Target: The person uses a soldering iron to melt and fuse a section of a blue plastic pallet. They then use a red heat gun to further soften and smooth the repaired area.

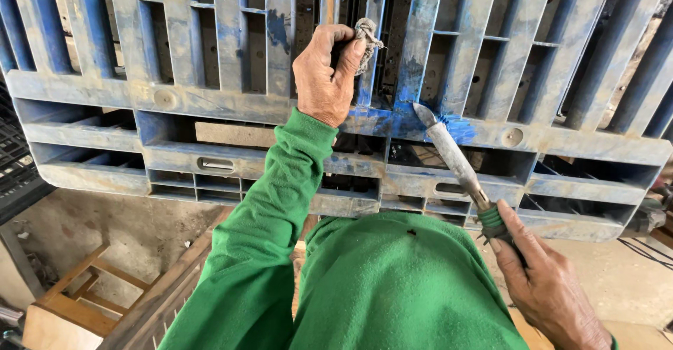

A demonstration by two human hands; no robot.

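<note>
a flat-bladed iron (452,157) with a green handle slants up-left, tip on the worn blue plastic pallet (231,104). a frayed grey rag (366,38) presses against a far slat.

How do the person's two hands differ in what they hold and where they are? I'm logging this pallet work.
The left hand is raised against the worn blue plastic pallet, fist closed on a frayed grey rag; the right hand sits low, off the pallet. The left hand grips soft cloth, while the right hand grips a long metal tool with a green handle, its flat tip touching the pallet. Both hands are bare, with green sleeves.
</note>
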